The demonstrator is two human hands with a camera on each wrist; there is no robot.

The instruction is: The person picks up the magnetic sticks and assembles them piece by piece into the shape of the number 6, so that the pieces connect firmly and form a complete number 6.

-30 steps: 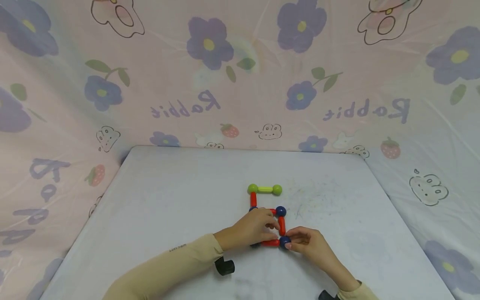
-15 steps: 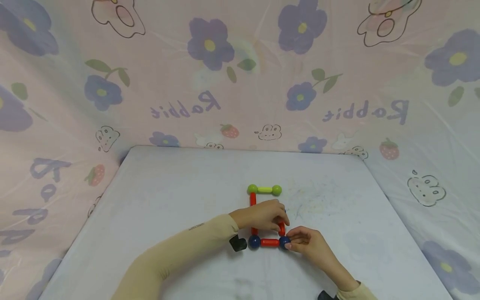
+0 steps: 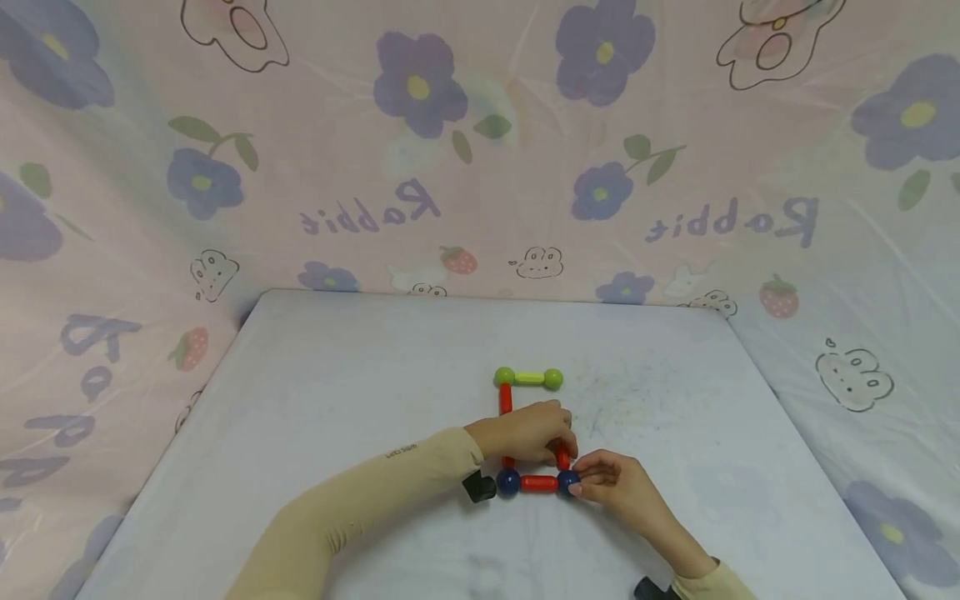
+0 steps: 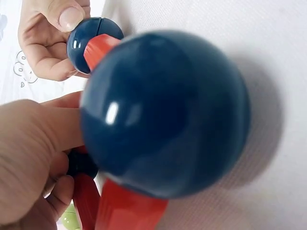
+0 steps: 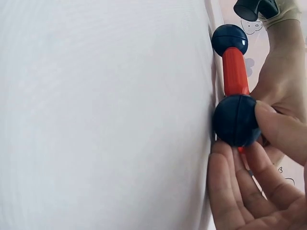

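Observation:
A toy ball-and-rod figure lies on the table, its red rods and blue balls making a square below a green section. My left hand (image 3: 528,431) reaches over the square and grips the right-side red rod (image 3: 563,456) near its far end, covering the far right blue ball in the head view. With thumb and fingers, my right hand (image 3: 618,487) pinches the near right blue ball (image 5: 236,120). A red rod (image 3: 538,483) joins that ball to the near left blue ball (image 4: 165,115), which looms large in the left wrist view.
A light green rod (image 3: 529,378) with a green ball (image 3: 553,378) at its end forms the figure's far part. The white table (image 3: 360,358) meets a flower-printed cloth (image 3: 480,167) at the back. A black wrist device (image 3: 478,486) sits close beside the near left ball.
My left hand has moved right and slightly farther out, from inside the square to the right-side red rod, uncovering the near left ball. My right hand stays on its ball.

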